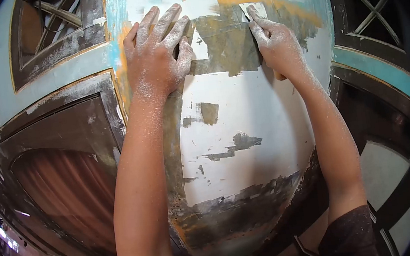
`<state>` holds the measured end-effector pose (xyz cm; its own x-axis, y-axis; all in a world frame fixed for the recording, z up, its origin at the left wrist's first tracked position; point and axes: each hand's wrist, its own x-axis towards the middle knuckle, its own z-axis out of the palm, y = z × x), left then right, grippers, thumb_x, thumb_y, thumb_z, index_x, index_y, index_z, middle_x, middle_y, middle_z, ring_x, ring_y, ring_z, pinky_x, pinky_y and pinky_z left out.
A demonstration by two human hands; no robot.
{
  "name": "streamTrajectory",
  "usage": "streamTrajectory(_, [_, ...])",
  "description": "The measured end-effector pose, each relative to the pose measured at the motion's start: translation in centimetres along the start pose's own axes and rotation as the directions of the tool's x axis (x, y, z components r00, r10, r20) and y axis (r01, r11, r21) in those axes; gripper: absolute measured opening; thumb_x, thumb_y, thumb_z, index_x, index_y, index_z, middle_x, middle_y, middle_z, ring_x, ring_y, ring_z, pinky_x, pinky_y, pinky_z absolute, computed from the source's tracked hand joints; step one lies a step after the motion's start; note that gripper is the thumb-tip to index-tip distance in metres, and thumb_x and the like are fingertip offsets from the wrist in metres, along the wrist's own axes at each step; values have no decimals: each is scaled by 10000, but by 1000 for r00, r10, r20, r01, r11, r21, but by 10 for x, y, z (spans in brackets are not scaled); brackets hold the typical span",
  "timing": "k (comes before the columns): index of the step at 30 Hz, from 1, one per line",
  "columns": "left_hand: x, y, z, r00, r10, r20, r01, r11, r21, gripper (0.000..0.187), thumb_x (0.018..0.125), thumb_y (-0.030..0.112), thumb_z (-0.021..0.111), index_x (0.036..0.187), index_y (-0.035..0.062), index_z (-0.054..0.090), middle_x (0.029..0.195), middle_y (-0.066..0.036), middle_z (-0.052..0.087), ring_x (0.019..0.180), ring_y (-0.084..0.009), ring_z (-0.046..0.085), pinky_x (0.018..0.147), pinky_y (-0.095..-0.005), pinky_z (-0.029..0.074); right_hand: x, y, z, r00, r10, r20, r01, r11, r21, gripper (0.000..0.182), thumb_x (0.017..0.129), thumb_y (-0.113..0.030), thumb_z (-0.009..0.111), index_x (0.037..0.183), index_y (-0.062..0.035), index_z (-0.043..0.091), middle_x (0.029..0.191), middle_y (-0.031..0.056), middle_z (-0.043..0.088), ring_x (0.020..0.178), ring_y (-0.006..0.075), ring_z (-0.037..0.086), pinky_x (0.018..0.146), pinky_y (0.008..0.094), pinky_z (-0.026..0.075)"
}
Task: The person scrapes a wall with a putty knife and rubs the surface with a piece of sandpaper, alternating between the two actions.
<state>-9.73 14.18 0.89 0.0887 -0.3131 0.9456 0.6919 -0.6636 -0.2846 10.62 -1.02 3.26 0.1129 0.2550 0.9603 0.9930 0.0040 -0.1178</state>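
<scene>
My left hand (156, 57) lies flat against the wall (231, 94) with its fingers spread, dusted with white powder. To its right, my right hand (279, 46) is closed around a scraper (261, 9), whose pale blade meets the wall. The index finger is stretched along the blade, and a bit of the handle shows below the palm. Most of the handle is hidden by the hand. Around both hands the wall is patchy, with white filler, bare grey-brown areas, orange streaks and remains of turquoise paint.
At the left stands a dark wooden door (62, 119) with a reddish-brown curtain (67, 184) behind its arched panel. Framed openings with crossed bars flank the wall, one at upper left (54, 24) and another at upper right (374, 12). Dark woodwork runs down the right side.
</scene>
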Motion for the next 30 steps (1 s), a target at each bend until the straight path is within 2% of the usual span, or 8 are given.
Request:
streamTrajectory(6, [0, -2, 1, 1000, 3, -10, -3, 1000, -15, 432, 919, 249, 628, 1346, 269, 689, 1518, 79, 563, 1445, -233, 458, 1206, -460, 293, -26, 15, 1, 999, 29, 29, -31, 996, 87, 429, 1050, -267, 523, 1463, -162, 576, 917, 266, 700, 729, 385, 691, 776, 441, 545])
streamTrajectory(8, [-1, -1, 1, 1000, 2, -6, -2, 1000, -10, 440, 917, 244, 629, 1352, 271, 685, 1519, 79, 562, 1447, -229, 455, 1208, -458, 290, -32, 7, -3, 994, 79, 69, -88, 988, 130, 428, 1049, -253, 552, 1467, -164, 567, 1010, 299, 687, 916, 404, 707, 864, 414, 528])
streamTrajectory(9, [-2, -1, 2, 1000, -5, -5, 5, 1000, -7, 445, 917, 243, 628, 1358, 272, 681, 1523, 80, 560, 1447, -227, 455, 1210, -456, 289, -34, 2, -11, 957, 222, 185, -234, 971, 46, 427, 1049, -246, 554, 1468, -163, 565, 1106, 293, 689, 978, 413, 700, 894, 401, 522])
streamTrajectory(12, [-1, 0, 1, 1000, -6, -3, 6, 1000, -14, 447, 918, 241, 627, 1360, 271, 681, 1524, 78, 559, 1444, -231, 459, 1212, -459, 286, -38, 17, 2, 996, 64, 57, -66, 997, 34, 431, 1049, -256, 529, 1472, -182, 569, 888, 267, 695, 762, 415, 688, 783, 438, 535])
streamTrajectory(18, [-1, -1, 2, 1000, 2, -18, -2, 1000, -13, 435, 922, 246, 625, 1352, 263, 687, 1519, 74, 564, 1434, -241, 472, 1214, -467, 281, -26, 9, 1, 992, 110, 60, -113, 992, 51, 418, 1047, -274, 537, 1451, -178, 584, 910, 261, 698, 807, 430, 684, 777, 451, 531])
streamTrajectory(19, [-1, -1, 2, 1000, -1, -15, 1, 1000, -19, 431, 925, 248, 622, 1351, 265, 687, 1523, 76, 560, 1436, -240, 467, 1211, -463, 282, -27, 12, 7, 999, -24, -36, 26, 998, 57, 416, 1049, -274, 534, 1453, -186, 584, 943, 262, 699, 801, 426, 682, 768, 448, 532])
streamTrajectory(26, [-1, -1, 1, 1000, -12, -5, 11, 1000, -26, 436, 921, 245, 621, 1352, 270, 683, 1532, 79, 549, 1452, -234, 447, 1214, -460, 285, -19, 13, 7, 1000, 18, -7, -17, 999, 41, 417, 1048, -292, 535, 1453, -208, 587, 906, 264, 692, 787, 427, 674, 767, 459, 532])
streamTrajectory(30, [0, -2, 1, 1000, -7, -8, 7, 1000, -14, 442, 916, 243, 625, 1353, 271, 682, 1529, 78, 552, 1450, -235, 450, 1214, -463, 286, -15, -11, -7, 983, 157, 99, -161, 986, 38, 421, 1047, -281, 534, 1451, -175, 585, 858, 274, 675, 737, 425, 668, 749, 456, 530])
